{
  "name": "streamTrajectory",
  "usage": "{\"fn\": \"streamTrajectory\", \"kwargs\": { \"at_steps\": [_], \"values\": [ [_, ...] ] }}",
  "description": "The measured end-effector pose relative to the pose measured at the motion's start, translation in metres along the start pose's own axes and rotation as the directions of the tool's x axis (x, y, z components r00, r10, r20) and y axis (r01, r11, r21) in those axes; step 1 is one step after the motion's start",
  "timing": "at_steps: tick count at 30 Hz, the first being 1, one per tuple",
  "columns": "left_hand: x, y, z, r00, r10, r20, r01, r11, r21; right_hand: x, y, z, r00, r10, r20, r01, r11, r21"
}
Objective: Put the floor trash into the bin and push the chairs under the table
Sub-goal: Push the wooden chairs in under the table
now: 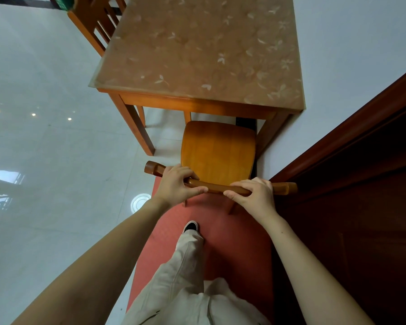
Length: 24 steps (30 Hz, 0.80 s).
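Note:
A wooden chair (217,148) stands in front of me, its seat front just under the near edge of the wooden table (204,50), which has a floral cover. My left hand (177,184) grips the left part of the chair's curved top rail. My right hand (253,192) grips the right part of the same rail. A second wooden chair (96,17) stands at the table's far left side, close against it. No trash and no bin show in this view.
A dark red-brown door and frame (361,172) rise close on the right. The table's right side meets a white wall (349,43). I stand on a red mat (232,242); glossy white tile floor (45,160) spreads left, with a round floor drain (140,201).

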<state>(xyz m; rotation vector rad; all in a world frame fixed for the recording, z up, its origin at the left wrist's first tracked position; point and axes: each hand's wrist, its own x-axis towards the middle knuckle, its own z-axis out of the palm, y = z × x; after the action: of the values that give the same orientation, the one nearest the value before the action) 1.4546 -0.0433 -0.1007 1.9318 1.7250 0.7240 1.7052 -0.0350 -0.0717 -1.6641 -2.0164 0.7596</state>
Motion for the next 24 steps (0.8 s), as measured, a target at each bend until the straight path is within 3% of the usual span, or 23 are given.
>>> {"fn": "streamTrajectory", "kwargs": {
  "at_steps": [24],
  "values": [
    [0.039, -0.010, -0.009, 1.000, 0.022, -0.001, -0.022, 1.000, 0.000, 0.039, 0.007, 0.010, 0.999, -0.043, -0.028, 0.043, 0.999, -0.020]
  ]
}}
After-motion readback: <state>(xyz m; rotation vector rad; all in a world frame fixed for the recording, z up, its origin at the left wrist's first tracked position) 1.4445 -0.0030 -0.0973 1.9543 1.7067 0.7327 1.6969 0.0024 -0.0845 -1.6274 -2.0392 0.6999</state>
